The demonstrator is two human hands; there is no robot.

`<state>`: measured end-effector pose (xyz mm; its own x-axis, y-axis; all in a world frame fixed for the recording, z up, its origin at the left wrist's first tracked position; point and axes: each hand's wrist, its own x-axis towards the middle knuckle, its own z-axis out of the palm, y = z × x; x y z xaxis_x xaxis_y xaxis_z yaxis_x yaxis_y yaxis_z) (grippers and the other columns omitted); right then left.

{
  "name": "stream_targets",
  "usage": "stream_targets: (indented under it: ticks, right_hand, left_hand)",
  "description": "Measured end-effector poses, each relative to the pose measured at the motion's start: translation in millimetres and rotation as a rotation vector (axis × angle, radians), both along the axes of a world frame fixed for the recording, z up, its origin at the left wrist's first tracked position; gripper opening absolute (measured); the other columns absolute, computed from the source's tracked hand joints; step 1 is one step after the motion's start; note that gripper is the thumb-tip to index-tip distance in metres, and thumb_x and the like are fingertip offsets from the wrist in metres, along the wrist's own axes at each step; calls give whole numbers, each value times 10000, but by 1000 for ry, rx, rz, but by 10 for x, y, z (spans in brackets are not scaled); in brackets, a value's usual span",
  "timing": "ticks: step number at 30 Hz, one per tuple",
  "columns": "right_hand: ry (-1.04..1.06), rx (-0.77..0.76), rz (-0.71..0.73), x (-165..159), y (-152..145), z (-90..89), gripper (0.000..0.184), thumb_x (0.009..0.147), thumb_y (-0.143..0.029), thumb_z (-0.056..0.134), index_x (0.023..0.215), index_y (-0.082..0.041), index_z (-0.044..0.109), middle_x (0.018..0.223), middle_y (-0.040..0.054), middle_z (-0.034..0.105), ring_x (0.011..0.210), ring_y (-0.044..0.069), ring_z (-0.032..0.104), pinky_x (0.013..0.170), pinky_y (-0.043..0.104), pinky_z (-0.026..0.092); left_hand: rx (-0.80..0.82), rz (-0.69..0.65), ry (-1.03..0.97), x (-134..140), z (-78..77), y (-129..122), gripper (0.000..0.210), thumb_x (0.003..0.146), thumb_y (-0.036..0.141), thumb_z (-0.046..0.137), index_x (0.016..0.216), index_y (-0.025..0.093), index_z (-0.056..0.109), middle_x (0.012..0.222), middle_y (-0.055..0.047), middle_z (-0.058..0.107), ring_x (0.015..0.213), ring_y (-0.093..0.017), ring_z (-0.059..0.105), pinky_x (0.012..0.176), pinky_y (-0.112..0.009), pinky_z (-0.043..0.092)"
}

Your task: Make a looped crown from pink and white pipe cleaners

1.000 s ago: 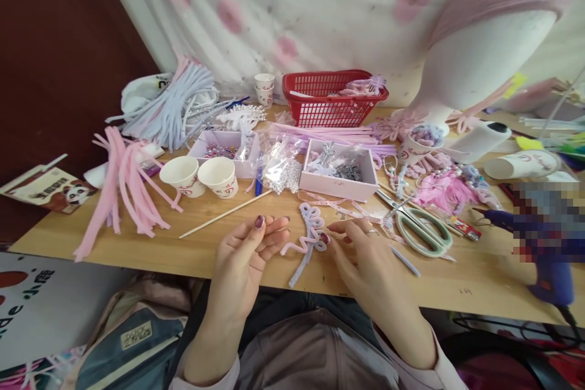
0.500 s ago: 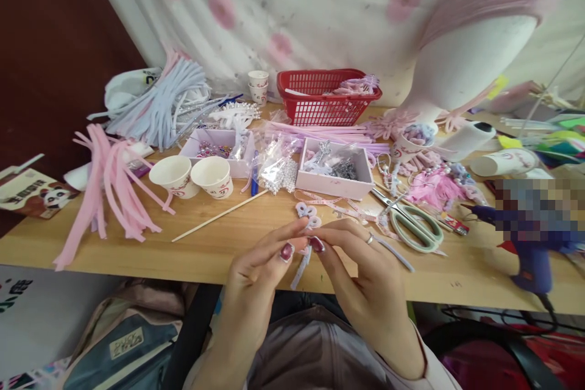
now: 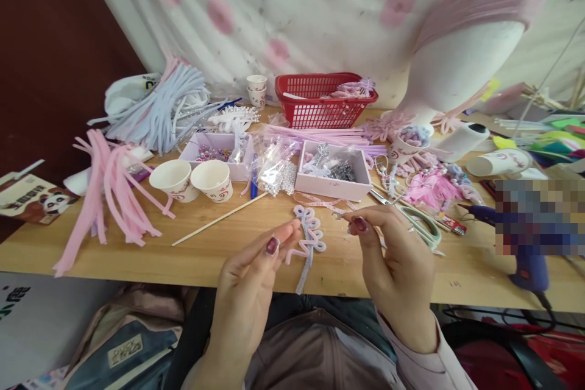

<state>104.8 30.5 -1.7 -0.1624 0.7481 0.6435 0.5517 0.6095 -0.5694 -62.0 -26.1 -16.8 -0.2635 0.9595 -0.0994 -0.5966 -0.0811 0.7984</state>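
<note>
A looped pipe-cleaner piece (image 3: 313,236), pale lilac-blue with a pink zigzag strand, appears to lie near the table's front edge. Its straight tail points toward me. My left hand (image 3: 253,283) is just left of it, fingers stretched out, with a gap between thumb and fingertips. To the right of the piece, my right hand (image 3: 397,262) is closed in a pinch of thumb and forefinger. Whatever it pinches is too small to make out. Green-handled scissors (image 3: 420,226) lie partly hidden behind my right hand.
Two paper cups (image 3: 211,180) stand left of centre beside a wooden stick (image 3: 219,219). Behind are a white box (image 3: 333,184) of trinkets, a bag of beads (image 3: 276,170) and a red basket (image 3: 320,111). A glue gun (image 3: 530,265) is at right, pink pipe cleaners (image 3: 109,189) at left.
My hands have parted: the right moved away to the right, still pinched, and the left shifted slightly left. More of the looped pipe-cleaner piece now shows between them.
</note>
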Motion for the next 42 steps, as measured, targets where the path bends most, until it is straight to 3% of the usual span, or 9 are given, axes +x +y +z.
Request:
stream_targets:
  ticks: [7, 11, 15, 22, 26, 29, 34, 37, 42]
  right_hand:
    - [123, -132, 52, 22, -69, 20, 319, 1030, -187, 487, 713, -209, 508, 657, -28, 501, 605, 123, 493, 599, 286, 367]
    - [214, -143, 310, -124, -71, -6, 65, 965, -178, 634, 1005, -223, 658, 920, 22, 640, 880, 171, 606, 795, 314, 471]
    - [281, -126, 431, -244, -67, -22, 209, 905, -113, 700, 1054, -257, 728, 977, 32, 640, 948, 185, 624, 841, 330, 513]
    - [383, -203, 394, -257, -43, -5, 124, 929, -180, 672, 838, -244, 727, 821, 12, 671, 786, 169, 634, 733, 304, 516]
    - [524, -328, 319, -244, -8, -44, 241, 962, -325, 638, 746, -220, 646, 740, 15, 611, 738, 179, 579, 701, 318, 482]
    - [628, -262, 291, -191, -20, -31, 354, 1005, -384, 563, 696, -217, 602, 712, 5, 523, 727, 173, 530, 706, 322, 446]
    - [346, -312, 509, -85, -69, 122, 217, 950, -441, 649, 952, -254, 759, 1033, 63, 660, 1019, 218, 615, 907, 374, 498]
    - [317, -392, 615, -87, -73, 184, 172, 913, -397, 709, 874, -245, 779, 960, 60, 701, 927, 199, 669, 827, 347, 558]
    - [287, -407, 525, -106, -81, 215, 173, 861, -344, 776, 756, -211, 740, 857, 48, 705, 819, 179, 690, 788, 313, 580]
  left_hand:
    - [6, -37, -68, -12, -25, 30, 162, 809, 341, 818, 915, 223, 848, 1103, -95, 811, 1105, -262, 740, 1043, -351, 549]
    - [7, -67, -47, 16, -13, 2, 123, 837, 326, 792, 900, 239, 852, 1145, -73, 803, 1140, -229, 720, 976, -252, 563]
    - [27, -145, -57, 71, 35, -23, 113, 842, 331, 787, 907, 268, 855, 1211, -69, 779, 1220, -260, 671, 1023, -293, 538]
    - [19, -204, -6, 78, 70, -30, 149, 844, 381, 778, 916, 277, 856, 1238, -83, 764, 1258, -294, 635, 1105, -373, 473]
    - [17, -199, 79, 66, 62, -33, 194, 850, 405, 764, 914, 248, 860, 1245, -113, 756, 1246, -316, 635, 1083, -393, 485]
    - [-10, -122, 150, 88, 85, -43, 186, 809, 412, 803, 870, 246, 862, 1182, -121, 774, 1170, -315, 675, 1011, -391, 537]
    - [12, -29, 295, 97, 154, -62, 113, 685, 353, 907, 707, 259, 849, 1024, -95, 791, 1022, -265, 720, 903, -314, 580]
    - [35, -16, 303, 65, 176, -74, 117, 656, 360, 923, 697, 280, 848, 976, -80, 796, 976, -256, 733, 860, -298, 591]
    - [116, 63, 613, -34, 147, -95, 87, 762, 242, 852, 796, 322, 857, 1027, -61, 803, 971, -247, 743, 872, -304, 593]
